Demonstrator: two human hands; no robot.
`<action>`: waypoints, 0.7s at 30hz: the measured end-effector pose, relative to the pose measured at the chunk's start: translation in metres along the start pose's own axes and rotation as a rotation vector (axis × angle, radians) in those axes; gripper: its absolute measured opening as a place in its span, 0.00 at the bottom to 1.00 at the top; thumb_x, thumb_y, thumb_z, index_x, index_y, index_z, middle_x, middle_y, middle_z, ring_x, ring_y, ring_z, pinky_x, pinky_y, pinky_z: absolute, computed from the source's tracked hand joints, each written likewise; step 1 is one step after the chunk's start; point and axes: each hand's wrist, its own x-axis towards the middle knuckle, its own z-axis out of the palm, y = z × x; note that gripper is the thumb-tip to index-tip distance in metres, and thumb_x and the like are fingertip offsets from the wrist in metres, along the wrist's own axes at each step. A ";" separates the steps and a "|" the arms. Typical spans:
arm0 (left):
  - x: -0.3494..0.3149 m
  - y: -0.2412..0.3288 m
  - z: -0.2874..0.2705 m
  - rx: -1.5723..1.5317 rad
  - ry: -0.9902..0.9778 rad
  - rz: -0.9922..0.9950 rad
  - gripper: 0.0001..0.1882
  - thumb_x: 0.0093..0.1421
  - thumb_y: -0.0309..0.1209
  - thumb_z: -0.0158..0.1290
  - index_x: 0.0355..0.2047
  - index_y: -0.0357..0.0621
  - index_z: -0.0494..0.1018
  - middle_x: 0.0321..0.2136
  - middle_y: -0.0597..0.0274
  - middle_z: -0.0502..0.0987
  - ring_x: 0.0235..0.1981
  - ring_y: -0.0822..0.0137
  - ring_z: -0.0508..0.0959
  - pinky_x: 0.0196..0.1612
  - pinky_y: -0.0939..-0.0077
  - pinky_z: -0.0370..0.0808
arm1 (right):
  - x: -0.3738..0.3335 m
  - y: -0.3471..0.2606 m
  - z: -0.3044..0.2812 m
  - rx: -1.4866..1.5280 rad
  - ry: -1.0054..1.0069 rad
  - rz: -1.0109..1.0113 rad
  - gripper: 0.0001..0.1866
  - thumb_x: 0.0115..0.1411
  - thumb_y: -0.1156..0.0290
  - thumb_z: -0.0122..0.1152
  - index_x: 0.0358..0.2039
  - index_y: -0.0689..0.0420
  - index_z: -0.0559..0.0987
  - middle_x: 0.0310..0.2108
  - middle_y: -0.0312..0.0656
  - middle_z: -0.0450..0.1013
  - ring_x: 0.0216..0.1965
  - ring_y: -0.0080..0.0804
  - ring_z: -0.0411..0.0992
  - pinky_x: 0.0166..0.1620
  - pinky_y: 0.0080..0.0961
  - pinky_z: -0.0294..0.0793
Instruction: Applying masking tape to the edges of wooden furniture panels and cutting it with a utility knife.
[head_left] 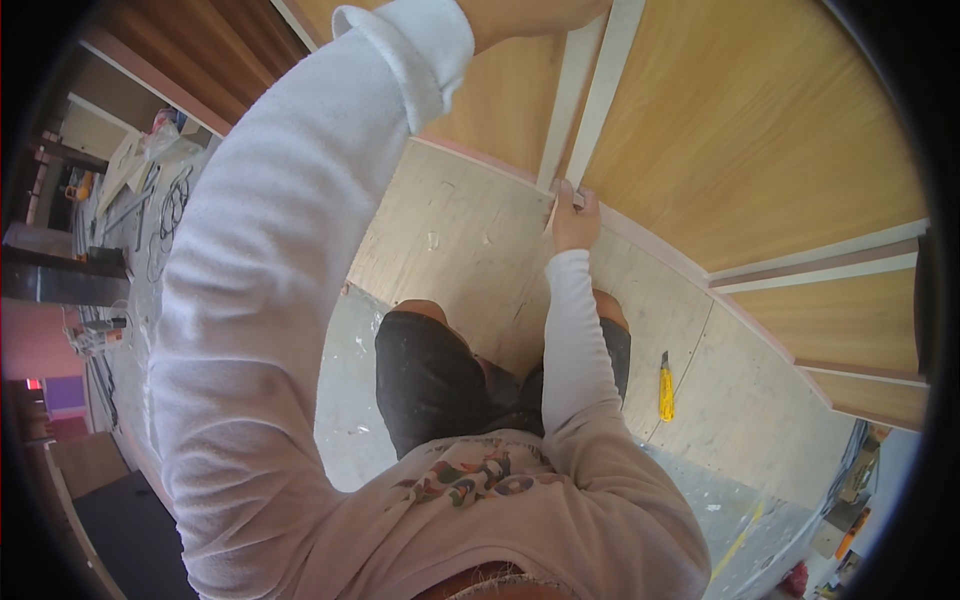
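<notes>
- My L hand (530, 16) is running off top edge; can't tell grip.
- My R hand (575, 225), apart, is touching pale strip (604, 90) btm, upper ctr; grip unclear.
- Shirt print (478, 476)'s showing fuzzy, lower ctr.

Soft, fairly even light fills the middle, palest on the white sleeve (265, 230) toward ten o'clock and the plywood floor (450, 225) around the centre, with a diffuse shadow between the knees (425, 309). Fisheye distortion bows the lower edge of the wood panels (760, 110) from twelve to four o'clock; clutter (120, 200) between nine and ten looks small and soft. Black vignetting swallows the corners.
</notes>
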 end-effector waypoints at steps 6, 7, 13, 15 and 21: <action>0.008 0.004 -0.006 -0.068 -0.075 -0.044 0.29 0.55 0.31 0.45 0.58 0.39 0.58 0.62 0.55 0.52 0.65 0.53 0.44 0.63 0.48 0.42 | 0.046 0.016 0.010 -0.084 0.248 -0.196 0.16 0.49 0.66 0.66 0.29 0.65 0.73 0.18 0.45 0.72 0.14 0.27 0.69 0.16 0.24 0.70; 0.008 0.004 -0.008 -0.066 -0.075 -0.044 0.29 0.55 0.31 0.45 0.58 0.39 0.58 0.62 0.55 0.52 0.65 0.53 0.44 0.63 0.48 0.42 | 0.044 0.013 0.011 -0.083 0.248 -0.197 0.16 0.49 0.66 0.66 0.29 0.65 0.73 0.18 0.45 0.72 0.14 0.27 0.69 0.16 0.24 0.70; 0.004 0.005 -0.006 -0.077 -0.094 -0.049 0.29 0.54 0.31 0.46 0.57 0.39 0.59 0.62 0.55 0.53 0.65 0.53 0.44 0.63 0.47 0.44 | 0.035 -0.019 0.017 0.092 0.163 -0.001 0.13 0.49 0.72 0.65 0.26 0.66 0.71 0.16 0.47 0.72 0.15 0.29 0.70 0.15 0.28 0.74; 0.004 0.005 -0.006 -0.040 -0.049 -0.030 0.29 0.53 0.31 0.47 0.56 0.38 0.60 0.61 0.55 0.54 0.65 0.53 0.45 0.62 0.47 0.46 | 0.040 -0.016 0.018 0.094 0.172 0.014 0.13 0.49 0.72 0.65 0.25 0.67 0.71 0.16 0.47 0.72 0.15 0.30 0.70 0.15 0.28 0.74; 0.002 0.005 -0.003 -0.057 0.035 -0.040 0.28 0.51 0.30 0.47 0.54 0.38 0.63 0.59 0.55 0.58 0.64 0.53 0.47 0.61 0.46 0.49 | 0.043 -0.014 0.023 0.081 0.177 0.051 0.13 0.49 0.71 0.64 0.24 0.68 0.71 0.16 0.48 0.72 0.14 0.30 0.70 0.15 0.28 0.74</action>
